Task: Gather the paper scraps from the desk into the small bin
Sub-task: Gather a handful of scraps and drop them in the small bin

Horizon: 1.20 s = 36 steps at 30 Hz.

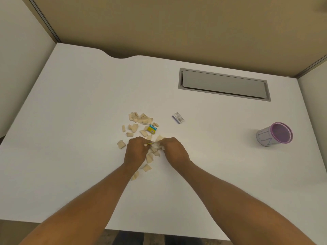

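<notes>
Several torn beige paper scraps (140, 119) lie scattered on the white desk (70, 112), just beyond and around my hands. My left hand (136, 151) and my right hand (174, 149) are pressed together over a clump of scraps (155, 147), fingers curled around it. A few loose scraps (146, 167) lie beside my left wrist. The small bin (275, 134), a grey mesh cup with a purple rim, stands far to the right, tilted toward me, well apart from both hands.
A small yellow and blue box (152, 129) sits among the scraps. A small blue and white box (178, 117) lies to the right of the pile. A grey cable hatch (223, 84) is set in the desk at the back. Partition walls enclose the desk.
</notes>
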Available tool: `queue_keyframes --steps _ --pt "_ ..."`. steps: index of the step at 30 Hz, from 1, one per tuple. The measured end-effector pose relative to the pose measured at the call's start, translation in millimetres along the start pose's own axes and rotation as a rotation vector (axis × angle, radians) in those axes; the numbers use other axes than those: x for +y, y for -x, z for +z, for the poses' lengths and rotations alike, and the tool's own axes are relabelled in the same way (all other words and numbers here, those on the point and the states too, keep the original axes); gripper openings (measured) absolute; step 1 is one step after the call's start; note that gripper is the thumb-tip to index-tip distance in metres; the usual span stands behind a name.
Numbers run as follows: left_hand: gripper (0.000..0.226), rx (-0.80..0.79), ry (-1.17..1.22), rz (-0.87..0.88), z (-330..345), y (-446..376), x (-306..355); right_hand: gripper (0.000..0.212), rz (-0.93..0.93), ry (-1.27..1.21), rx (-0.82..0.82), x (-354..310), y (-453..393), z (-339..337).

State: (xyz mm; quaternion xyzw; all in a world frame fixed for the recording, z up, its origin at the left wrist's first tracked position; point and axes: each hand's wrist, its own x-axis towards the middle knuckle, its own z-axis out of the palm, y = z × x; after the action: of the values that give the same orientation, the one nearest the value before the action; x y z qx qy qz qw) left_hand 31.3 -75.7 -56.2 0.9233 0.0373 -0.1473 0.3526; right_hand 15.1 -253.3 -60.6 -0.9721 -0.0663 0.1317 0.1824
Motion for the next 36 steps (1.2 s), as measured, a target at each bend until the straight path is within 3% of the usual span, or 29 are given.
queue_keyframes --steps 4,7,9,13,18,21,24,29,36 --pt "0.024 0.055 0.230 -0.177 -5 -7 29 0.019 0.399 -0.616 0.094 7 -2 -26" --pt "0.024 0.063 0.369 -0.227 -6 -11 57 0.011 0.560 -0.937 0.140 22 2 -50" --pt "0.023 0.055 0.449 -0.231 -2 -14 81 0.005 0.586 -1.149 0.138 38 10 -68" --pt "0.024 -0.011 0.568 -0.222 22 -15 151 0.016 0.583 -1.352 0.217 81 38 -118" --pt "0.026 -0.157 0.630 -0.179 73 -10 249 0.016 0.661 -1.270 0.378 163 81 -175" --pt "0.029 -0.258 0.620 -0.146 108 -7 303 0.005 0.749 -1.094 0.502 212 104 -208" --pt "0.034 -0.366 0.613 -0.128 145 -5 351 0.008 0.851 -0.887 0.549 257 125 -236" --pt "0.024 -0.458 0.482 -0.157 201 -10 416 0.032 0.909 -0.716 0.467 312 132 -251" --pt "0.033 -0.498 0.386 -0.228 247 -28 452 0.020 0.941 -0.599 0.354 340 120 -249"
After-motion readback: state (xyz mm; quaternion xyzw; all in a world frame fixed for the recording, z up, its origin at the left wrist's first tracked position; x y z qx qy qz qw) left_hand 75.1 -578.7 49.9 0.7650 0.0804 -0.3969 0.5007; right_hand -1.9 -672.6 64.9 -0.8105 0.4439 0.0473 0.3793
